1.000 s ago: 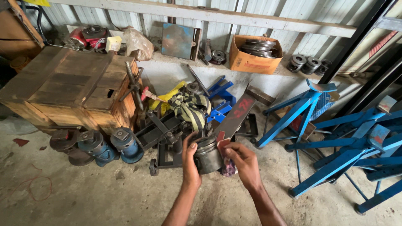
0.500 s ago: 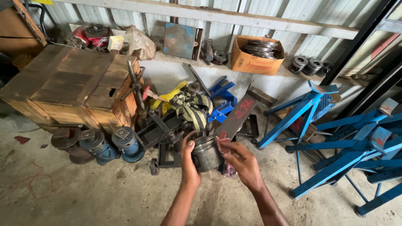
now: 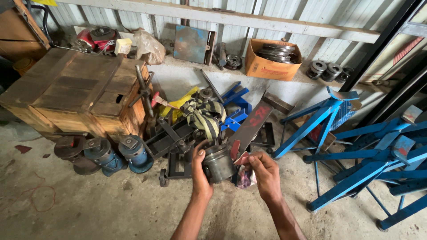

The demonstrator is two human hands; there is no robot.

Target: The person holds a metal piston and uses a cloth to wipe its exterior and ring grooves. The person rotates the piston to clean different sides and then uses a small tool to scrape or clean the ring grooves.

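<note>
My left hand [image 3: 201, 175] grips a dark, greasy metal cylinder [image 3: 219, 163], a piston-like part, held out in front of me above the concrete floor. My right hand [image 3: 266, 174] is just to the right of it, fingers pinched on a crumpled coloured rag [image 3: 244, 176] that hangs between the hand and the cylinder. Behind the hands lies a heap of metal parts with a striped yellow and dark cloth [image 3: 203, 114] draped over it.
A big wooden crate [image 3: 75, 89] stands at left with blue motor-like parts [image 3: 120, 153] at its foot. Blue steel frames [image 3: 356, 151] fill the right. A ledge along the corrugated wall carries an orange cardboard box of metal discs [image 3: 272, 60] and round parts [image 3: 327, 70].
The cylinder has tilted and dropped slightly in my left hand. My right hand has shifted a little to the right with the rag.
</note>
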